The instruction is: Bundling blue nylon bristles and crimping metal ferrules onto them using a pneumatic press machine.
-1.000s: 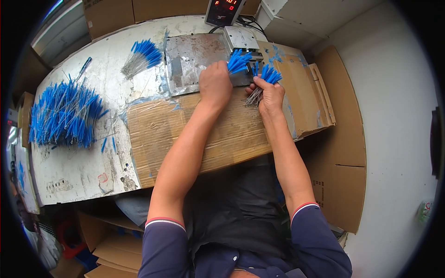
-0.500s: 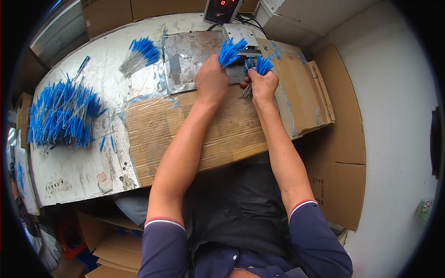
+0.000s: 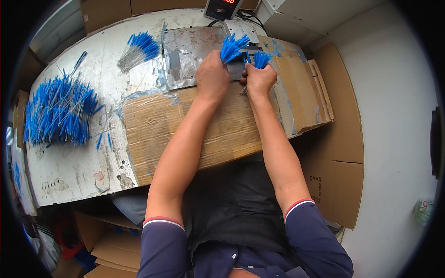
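My left hand [image 3: 212,76] is closed round a bunch of small blue wire brushes [image 3: 234,47], their bristle ends fanning out beyond the fist. Close beside it on the right, my right hand [image 3: 261,79] grips a second bunch of blue brushes [image 3: 262,59], bristles up. A couple of single brushes [image 3: 247,56] stand apart from that bunch at the thumb and fingertips. Bare wire ends poke out below the right fist, mostly hidden. On the white table, a fanned bundle of brushes [image 3: 141,48] lies at the back, and a large heap of brushes [image 3: 60,111] at the left.
Under my forearms lies a cardboard sheet [image 3: 157,134], with a worn metal plate [image 3: 185,44] behind it. A counter with a red display [image 3: 223,8] and a small machine [image 3: 241,31] stand at the back. A pen [image 3: 79,61] and loose brush pieces [image 3: 109,140] lie near the heap.
My right hand has shifted slightly up and left, and single brushes now stand further from its bunch. My left hand keeps its bunch. The red display has changed. The whole view has shifted a little.
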